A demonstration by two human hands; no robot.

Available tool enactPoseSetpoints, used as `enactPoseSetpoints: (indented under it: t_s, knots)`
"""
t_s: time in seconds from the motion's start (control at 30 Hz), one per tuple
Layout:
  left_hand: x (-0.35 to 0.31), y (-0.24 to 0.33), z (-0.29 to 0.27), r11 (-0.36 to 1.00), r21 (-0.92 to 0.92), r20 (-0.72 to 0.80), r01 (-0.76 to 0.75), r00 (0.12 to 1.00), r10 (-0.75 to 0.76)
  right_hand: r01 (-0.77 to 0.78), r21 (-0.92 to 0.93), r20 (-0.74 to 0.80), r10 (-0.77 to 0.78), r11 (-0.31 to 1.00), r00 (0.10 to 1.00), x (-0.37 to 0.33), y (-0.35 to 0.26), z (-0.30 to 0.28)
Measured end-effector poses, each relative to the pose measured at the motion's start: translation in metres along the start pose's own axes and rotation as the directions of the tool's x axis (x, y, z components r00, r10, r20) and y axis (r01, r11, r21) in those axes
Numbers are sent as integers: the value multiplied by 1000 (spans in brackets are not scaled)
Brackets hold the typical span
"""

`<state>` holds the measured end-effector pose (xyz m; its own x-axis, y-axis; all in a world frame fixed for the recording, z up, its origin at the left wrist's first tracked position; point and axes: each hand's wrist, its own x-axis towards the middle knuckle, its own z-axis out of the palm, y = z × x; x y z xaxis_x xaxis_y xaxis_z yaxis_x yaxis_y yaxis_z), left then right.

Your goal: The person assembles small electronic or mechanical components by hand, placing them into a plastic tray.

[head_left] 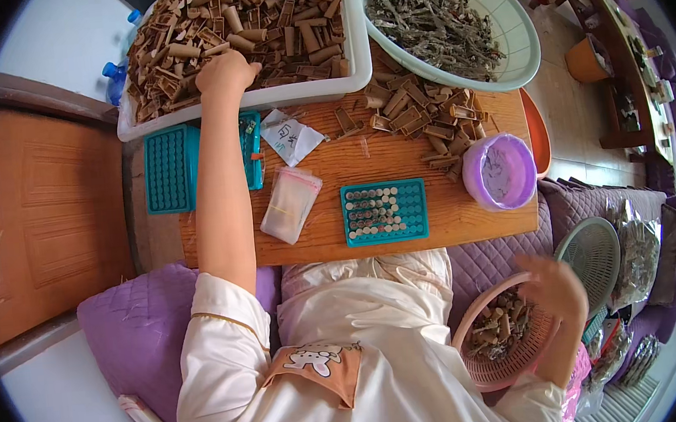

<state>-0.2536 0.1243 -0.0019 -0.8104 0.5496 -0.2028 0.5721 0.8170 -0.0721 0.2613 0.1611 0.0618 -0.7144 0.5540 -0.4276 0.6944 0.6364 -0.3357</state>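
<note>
My left hand (pixel 225 72) reaches into a big white tub (pixel 356 36) heaped with brown trough-shaped pieces (pixel 246 38). Its fingers curl down into the heap, and whatever they hold is hidden. Over on the right, my right hand (pixel 558 288) is blurred by motion, fingers stretched out, above the rim of a pink basket (pixel 503 369). Similar brown pieces and grey scraps lie in that basket. A teal tray (pixel 416 232) with rows of round pockets, many filled with small silvery discs, sits at the table's near edge, touched by neither hand.
On the wooden table (pixel 324 236) are clear plastic bags (pixel 291 205), a marked white paper (pixel 291 139), another teal tray (pixel 168 169), loose brown pieces (pixel 417 107) and a purple tub (pixel 499 173). A pale green basket (pixel 528 42) of grey strips stands at the back.
</note>
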Motion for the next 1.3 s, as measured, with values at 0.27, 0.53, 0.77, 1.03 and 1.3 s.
enactPoseSetpoints:
  t_s: [0.27,0.53,0.77,1.03,1.3]
  knots:
    - [-11,-1,-4,985,-156,-96,-76,993,61,78,-75,-619,-108,994,778,211,-4,-87]
    - [-23,-9,-4,826,-463,-544,-321,839,21,-10,-182,-413,-67,983,908,290,2,-120]
    - [-91,19,-3,-248,-918,-343,-308,933,110,596,668,-685,54,446,727,229,-46,-145]
    - [-217,77,15,-522,-838,-201,158,800,565,382,831,-477,-165,-405,863,147,-103,-69]
    - [-259,57,20,-573,-585,-40,574,685,727,191,896,-347,-367,-400,863,113,-110,-12]
